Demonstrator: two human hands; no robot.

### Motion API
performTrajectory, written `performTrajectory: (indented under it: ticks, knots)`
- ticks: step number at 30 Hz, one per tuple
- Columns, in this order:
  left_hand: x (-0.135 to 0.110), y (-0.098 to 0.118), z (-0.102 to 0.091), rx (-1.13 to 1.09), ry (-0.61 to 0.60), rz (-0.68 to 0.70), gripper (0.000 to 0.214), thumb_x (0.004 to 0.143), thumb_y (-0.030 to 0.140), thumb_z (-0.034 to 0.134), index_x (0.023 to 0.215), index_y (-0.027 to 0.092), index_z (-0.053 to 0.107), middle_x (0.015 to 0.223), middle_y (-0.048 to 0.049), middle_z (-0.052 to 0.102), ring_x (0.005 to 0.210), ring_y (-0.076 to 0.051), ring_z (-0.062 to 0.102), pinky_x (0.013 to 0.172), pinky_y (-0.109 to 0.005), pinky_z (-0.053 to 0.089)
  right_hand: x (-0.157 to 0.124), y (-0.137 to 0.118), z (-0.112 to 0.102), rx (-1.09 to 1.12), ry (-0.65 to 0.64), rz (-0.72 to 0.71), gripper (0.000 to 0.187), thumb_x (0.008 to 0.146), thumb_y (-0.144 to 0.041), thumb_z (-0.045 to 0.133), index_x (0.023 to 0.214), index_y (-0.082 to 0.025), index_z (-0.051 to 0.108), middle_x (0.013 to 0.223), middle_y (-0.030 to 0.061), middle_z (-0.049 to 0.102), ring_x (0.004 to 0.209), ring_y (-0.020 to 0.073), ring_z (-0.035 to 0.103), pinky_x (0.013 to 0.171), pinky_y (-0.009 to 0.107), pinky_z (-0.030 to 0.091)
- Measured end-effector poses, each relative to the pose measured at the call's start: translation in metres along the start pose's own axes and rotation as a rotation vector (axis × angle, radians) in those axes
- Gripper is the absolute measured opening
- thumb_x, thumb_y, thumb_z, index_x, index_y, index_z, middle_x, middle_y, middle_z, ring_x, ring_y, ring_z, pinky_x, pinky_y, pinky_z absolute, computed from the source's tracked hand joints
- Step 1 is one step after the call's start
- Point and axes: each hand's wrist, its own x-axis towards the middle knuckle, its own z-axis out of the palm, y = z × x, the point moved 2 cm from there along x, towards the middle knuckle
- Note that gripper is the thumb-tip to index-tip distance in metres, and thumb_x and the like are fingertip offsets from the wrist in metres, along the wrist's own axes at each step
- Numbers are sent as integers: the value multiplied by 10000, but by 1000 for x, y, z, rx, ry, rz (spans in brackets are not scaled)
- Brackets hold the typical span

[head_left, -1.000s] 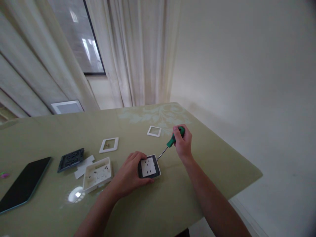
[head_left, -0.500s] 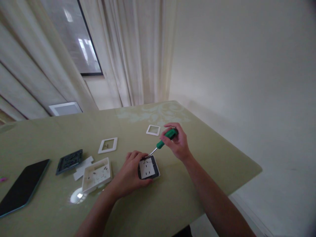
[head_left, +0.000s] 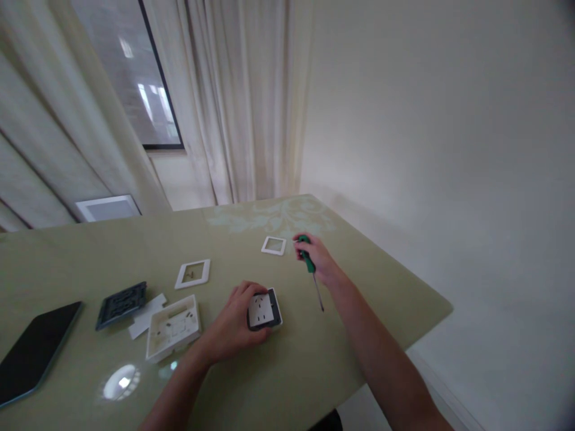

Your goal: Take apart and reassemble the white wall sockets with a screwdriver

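Note:
My left hand (head_left: 242, 314) is closed around the sides of a wall socket (head_left: 261, 310), which has a white slotted face, a dark surround and a white box edge below. The socket rests on the table, face up. To its right and farther back, my right hand (head_left: 317, 254) grips a screwdriver (head_left: 308, 258) by its green handle. The metal shaft points down toward me, its tip apart from the socket. Just left of my right fingers lies a small white frame (head_left: 274, 246). A pale speck shows at those fingertips, too small to name.
On the left are a white open back box (head_left: 173, 331), a white strip (head_left: 146, 317), a dark socket part (head_left: 121, 305) and a black tablet (head_left: 38, 353). Another white frame (head_left: 193, 274) has small screws inside it. The table (head_left: 359, 263) ends near the wall on the right.
My right hand has drawn the screwdriver away from the socket and swung it so its tip points down toward me. My left hand stays on the socket. The whole view has shifted slightly.

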Motion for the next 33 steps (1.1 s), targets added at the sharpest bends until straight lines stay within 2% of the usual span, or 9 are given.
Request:
performTrajectory:
  ticks: [4, 8, 11, 14, 17, 20, 26, 29, 33]
  knots:
    - [3, -11, 5, 34, 102, 8, 670, 766, 240, 757, 1412, 230, 577, 1418, -129, 593, 1335, -351, 554, 1173, -539, 450, 23, 6, 28, -355, -240, 10, 186, 852, -280, 768, 999, -180, 717, 920, 26, 718, 852, 170, 690, 767, 284, 549]
    - [3, -16, -2, 70, 114, -13, 598, 781, 365, 815, 1337, 217, 649, 1348, -126, 636, 1265, -348, 615, 1122, -518, 496, 32, 13, 60, -679, -401, 25, 351, 971, -353, 734, 1260, -163, 674, 1294, 110, 677, 1124, 255, 683, 958, 454, 587]
    - [3, -13, -8, 54, 82, -12, 540, 766, 351, 822, 1266, 217, 671, 1272, -102, 662, 1188, -322, 660, 1059, -472, 539, 27, 9, 68, -829, -489, -10, 390, 1022, -397, 669, 1342, -179, 632, 1341, 107, 657, 1137, 252, 682, 956, 482, 603]
    - [3, -13, -7, 49, 77, -28, 578, 751, 346, 828, 1280, 191, 655, 1262, -110, 659, 1166, -318, 672, 1046, -471, 545, 12, -6, 60, -904, -515, -107, 295, 982, -342, 703, 1209, -154, 700, 1245, 127, 705, 1133, 282, 687, 962, 458, 570]
    - [5, -20, -2, 33, 135, -69, 682, 722, 392, 859, 1323, 167, 628, 1288, -136, 648, 1190, -348, 666, 1070, -519, 530, -17, -28, 44, -911, -530, -237, 217, 965, -300, 660, 1102, -151, 741, 1161, 150, 741, 1090, 296, 699, 920, 397, 527]
    - [6, -33, -1, -44, 161, -107, 821, 640, 437, 916, 1349, 164, 604, 1306, -168, 650, 1253, -404, 637, 1086, -583, 513, -56, -47, 34, -867, -656, -392, 202, 933, -357, 702, 1079, -230, 758, 1153, 66, 759, 1020, 220, 703, 857, 300, 499]
    - [-3, -41, -13, -520, -23, -216, 1295, 619, 352, 932, 1645, 263, 147, 1545, -216, 497, 1293, -355, 670, 1017, -523, 595, -102, -58, 37, -1012, -769, -720, 269, 1018, -421, 595, 1128, -208, 716, 1180, 79, 742, 861, 196, 692, 570, 285, 399]
    - [-6, -36, -17, -497, -61, -166, 1179, 647, 337, 907, 1618, 267, 241, 1562, -209, 493, 1304, -353, 665, 1043, -522, 585, -101, -55, 38, -1041, -780, -722, 268, 1025, -419, 606, 1170, -213, 699, 1225, 83, 730, 886, 192, 693, 571, 273, 407]
    - [-4, -30, -17, -199, 30, -86, 832, 662, 382, 878, 1402, 200, 544, 1366, -158, 627, 1239, -360, 678, 1061, -523, 570, -106, -43, 38, -997, -770, -663, 261, 1024, -419, 615, 1196, -240, 695, 1285, 68, 714, 905, 184, 704, 614, 262, 449]
